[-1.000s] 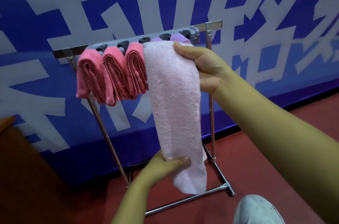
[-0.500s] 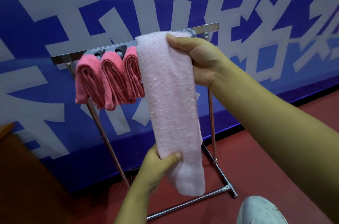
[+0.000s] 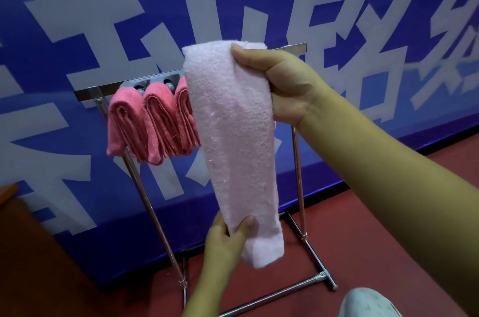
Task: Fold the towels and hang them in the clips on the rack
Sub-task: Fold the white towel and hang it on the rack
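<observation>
Fluffy pale-pink towel [image 3: 233, 140] (long folded strip) between both hands

Pale pink towel [image 3: 233, 135] fluffy terry; rack [image 3: 298, 161] shiny chromed metal.

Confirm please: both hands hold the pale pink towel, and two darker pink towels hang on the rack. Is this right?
Not quite. The head view shows three darker pink towels on the rack, not two. Both the left hand and right hand hold the pale pink towel.

Chrome rack [image 3: 297, 161] standing on red floor [image 3: 363, 233], three folded pink towels [image 3: 153, 122] hanging from its clips [image 3: 169, 85]
</observation>
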Available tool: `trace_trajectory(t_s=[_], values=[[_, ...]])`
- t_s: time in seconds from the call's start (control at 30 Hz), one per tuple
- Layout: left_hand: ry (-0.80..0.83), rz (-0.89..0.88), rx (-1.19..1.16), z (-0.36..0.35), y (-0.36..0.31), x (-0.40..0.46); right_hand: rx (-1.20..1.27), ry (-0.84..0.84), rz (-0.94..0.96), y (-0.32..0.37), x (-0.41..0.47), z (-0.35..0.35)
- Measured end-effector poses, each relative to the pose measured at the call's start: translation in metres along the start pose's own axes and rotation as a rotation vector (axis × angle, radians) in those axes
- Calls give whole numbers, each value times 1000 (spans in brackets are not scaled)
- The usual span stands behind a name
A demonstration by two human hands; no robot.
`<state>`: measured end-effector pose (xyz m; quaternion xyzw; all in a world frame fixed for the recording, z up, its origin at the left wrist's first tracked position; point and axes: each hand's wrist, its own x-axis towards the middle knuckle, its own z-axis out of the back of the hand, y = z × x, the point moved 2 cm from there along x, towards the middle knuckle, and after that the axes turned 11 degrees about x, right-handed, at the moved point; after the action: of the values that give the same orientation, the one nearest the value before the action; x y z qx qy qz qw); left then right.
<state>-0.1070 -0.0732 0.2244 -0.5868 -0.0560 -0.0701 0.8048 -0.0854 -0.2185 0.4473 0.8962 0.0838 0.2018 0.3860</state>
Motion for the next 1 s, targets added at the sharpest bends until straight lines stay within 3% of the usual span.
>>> trace_trajectory(t_s=[0.13, 0.3, 0.43, 0.6, 0.77, 0.87, 1.0], values=[[-45, -133, 220, 7, -4, 8, -16, 42, -33, 1, -3, -11], [247, 25, -28, 7, 7, 20, 1, 51, -44, 2, -1, -15], [319, 63, 5, 5, 11, 23, 16, 18, -20, 5, -2, -6], [334, 57, 9, 10, 11, 21, -15, -170, 111, 24, -2, 15], [337, -5, -10, 29, -1, 35, 167, -362, 226, 60, 0, 58], [341, -9, -151, 38, -16, 53, 14, -379, 223, 78, 6, 86], [367, 53, -379, 33, -27, 74, -560, -395, 149, 110, 11, 102]])
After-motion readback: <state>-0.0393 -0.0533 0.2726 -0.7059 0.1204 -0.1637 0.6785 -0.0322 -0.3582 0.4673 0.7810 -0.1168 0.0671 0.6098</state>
